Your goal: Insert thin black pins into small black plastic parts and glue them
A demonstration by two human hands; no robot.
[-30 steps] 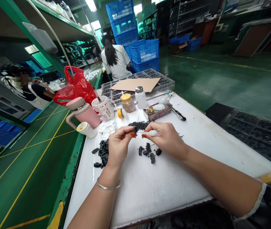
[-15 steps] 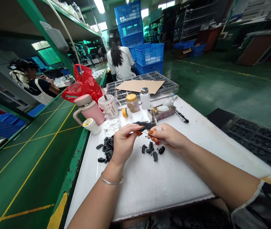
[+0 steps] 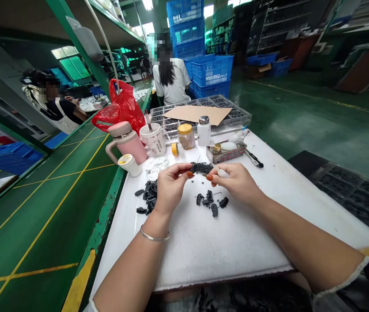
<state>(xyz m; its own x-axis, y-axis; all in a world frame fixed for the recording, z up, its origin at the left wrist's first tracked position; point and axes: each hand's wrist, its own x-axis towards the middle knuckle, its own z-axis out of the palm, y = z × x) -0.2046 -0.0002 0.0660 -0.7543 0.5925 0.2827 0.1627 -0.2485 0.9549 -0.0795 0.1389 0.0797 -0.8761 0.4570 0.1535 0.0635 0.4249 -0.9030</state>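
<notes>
My left hand (image 3: 169,188) is raised over the white table top (image 3: 223,242), its thumb and fingers pinched on a small black plastic part. My right hand (image 3: 236,182) faces it, closed round a white tool whose end (image 3: 222,173) pokes out by the thumb. A heap of black plastic parts (image 3: 147,197) lies just left of my left hand. A few more black parts (image 3: 210,201) lie under my right hand. A mound of tiny black bits (image 3: 202,167) sits right behind both hands' fingertips.
Behind the hands stand a pink mug (image 3: 128,143), a white cup (image 3: 153,139), a yellow-lidded jar (image 3: 186,135), a white bottle (image 3: 204,130), a small tray (image 3: 226,152) and a red bag (image 3: 122,109). Cardboard (image 3: 197,113) covers clear trays. Two people sit further back. Dark trays (image 3: 350,186) lie right.
The view has drifted, so everything sits further right and higher. My two hands stay close together; the right hand has turned a little and the white tool shows less.
</notes>
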